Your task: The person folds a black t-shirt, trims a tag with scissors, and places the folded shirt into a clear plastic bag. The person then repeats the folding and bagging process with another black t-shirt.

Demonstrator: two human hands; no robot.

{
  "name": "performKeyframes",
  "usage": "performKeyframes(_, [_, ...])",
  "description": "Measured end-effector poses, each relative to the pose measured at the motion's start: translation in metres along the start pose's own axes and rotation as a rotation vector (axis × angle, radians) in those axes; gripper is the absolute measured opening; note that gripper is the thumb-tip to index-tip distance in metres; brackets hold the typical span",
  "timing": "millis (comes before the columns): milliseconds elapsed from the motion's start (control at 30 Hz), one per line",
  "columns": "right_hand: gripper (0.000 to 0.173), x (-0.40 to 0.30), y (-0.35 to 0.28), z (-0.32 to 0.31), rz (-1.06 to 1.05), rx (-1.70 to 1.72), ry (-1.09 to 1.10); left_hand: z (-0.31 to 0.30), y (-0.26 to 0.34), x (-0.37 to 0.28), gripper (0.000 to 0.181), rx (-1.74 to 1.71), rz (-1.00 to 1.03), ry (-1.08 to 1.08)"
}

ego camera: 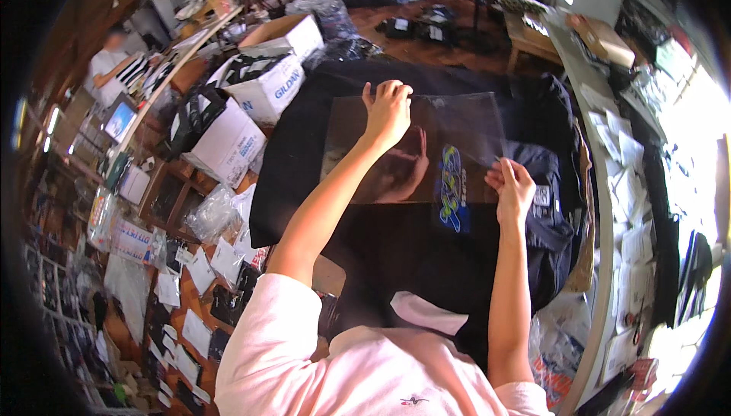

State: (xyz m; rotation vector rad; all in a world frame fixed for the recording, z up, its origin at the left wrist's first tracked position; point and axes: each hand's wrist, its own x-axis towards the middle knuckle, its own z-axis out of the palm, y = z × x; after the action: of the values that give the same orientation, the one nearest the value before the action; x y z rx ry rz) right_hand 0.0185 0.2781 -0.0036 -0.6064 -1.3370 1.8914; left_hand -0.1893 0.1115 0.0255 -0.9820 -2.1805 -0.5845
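Note:
A clear plastic sheet (468,116) is spread above a black garment (394,250), its surface glossy with reflections. My left hand (389,109) is at the sheet's far edge, fingers bent over it; whether they pinch it cannot be told. At the sheet's right side, my right hand (511,186) pinches the edge or near corner between thumb and fingers. A blue and green printed graphic (452,187) lies on the black cloth, partly seen through the sheet. Nearer my body rests a pale piece of paper or film (428,312) on the dark cloth.
Open white cardboard boxes (265,88) with dark, bagged items stand at the left. Folded dark garments (542,199) lie by my right hand. A long shelf (599,233) with white packets runs along the right. Packets lie on the floor; a person (108,70) stands at the far left.

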Motion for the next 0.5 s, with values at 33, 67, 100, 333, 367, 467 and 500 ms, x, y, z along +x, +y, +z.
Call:
performKeyframes(33, [0.020, 0.002, 0.000, 0.001, 0.000, 0.016, -0.003, -0.003, 0.009, -0.008, 0.019, -0.032, -0.013, -0.006])
performKeyframes(67, [0.020, 0.001, 0.000, 0.000, 0.013, 0.029, 0.009, -0.005, 0.016, -0.016, 0.020, -0.063, -0.026, -0.013])
performKeyframes(100, [0.020, 0.000, -0.001, 0.002, 0.024, 0.044, 0.014, -0.008, 0.020, -0.024, 0.020, -0.090, -0.042, -0.014])
performKeyframes(333, [0.014, -0.006, -0.008, 0.013, -0.268, -0.223, -0.067, -0.034, 0.056, -0.049, 0.027, -0.577, -0.300, -0.041])
performKeyframes(367, [0.014, -0.008, -0.011, 0.019, -0.350, -0.213, -0.116, -0.049, 0.075, -0.044, 0.033, -0.862, -0.444, -0.095])
performKeyframes(467, [0.017, -0.038, -0.039, 0.051, -0.496, -0.306, -0.279, -0.088, 0.100, -0.028, 0.071, -0.962, -0.515, -0.159])
performKeyframes(500, [0.016, -0.052, -0.055, 0.056, -0.379, -0.434, -0.366, -0.096, 0.098, -0.023, 0.083, -0.903, -0.468, -0.148])
